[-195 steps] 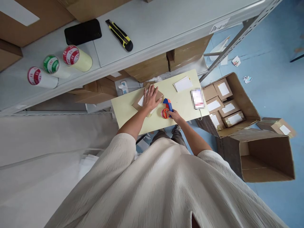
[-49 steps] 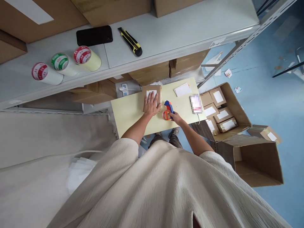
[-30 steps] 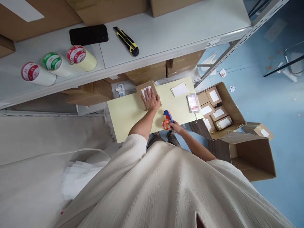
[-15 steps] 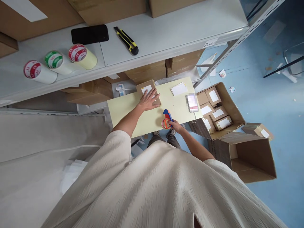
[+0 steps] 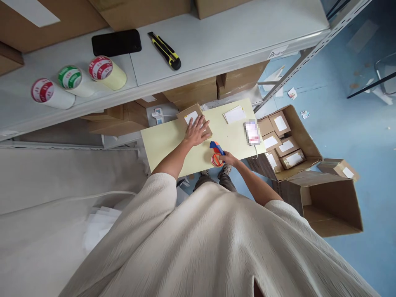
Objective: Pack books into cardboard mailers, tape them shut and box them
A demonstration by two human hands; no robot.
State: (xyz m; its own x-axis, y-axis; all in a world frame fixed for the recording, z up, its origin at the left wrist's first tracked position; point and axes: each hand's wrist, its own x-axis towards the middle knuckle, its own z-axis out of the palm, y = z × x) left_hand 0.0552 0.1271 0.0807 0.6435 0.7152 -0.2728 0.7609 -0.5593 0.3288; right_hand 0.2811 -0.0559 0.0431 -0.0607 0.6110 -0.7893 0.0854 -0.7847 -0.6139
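Observation:
On the pale yellow table (image 5: 163, 148) lies a small cardboard box (image 5: 187, 112) with a white label. My left hand (image 5: 197, 131) rests on top of the box, fingers spread, hiding part of the label. My right hand (image 5: 229, 158) is closed around the handle of a blue and orange tape dispenser (image 5: 217, 152), held at the near side of the table, apart from the box. Farther right on the table lie some white labels (image 5: 234, 114) and a blurred-out device (image 5: 252, 132) with a cable.
A shelf (image 5: 216, 45) above the table carries a utility knife (image 5: 164, 50), a black phone (image 5: 116, 42) and tape rolls (image 5: 107, 73). Right of the table, an open carton (image 5: 305, 144) holds several labelled boxes. Another open carton (image 5: 334, 202) lies beside it.
The tape dispenser has turned slightly in my right hand, its blue head now pointing more to the left. My left hand stays on the box. The whole view has shifted a little.

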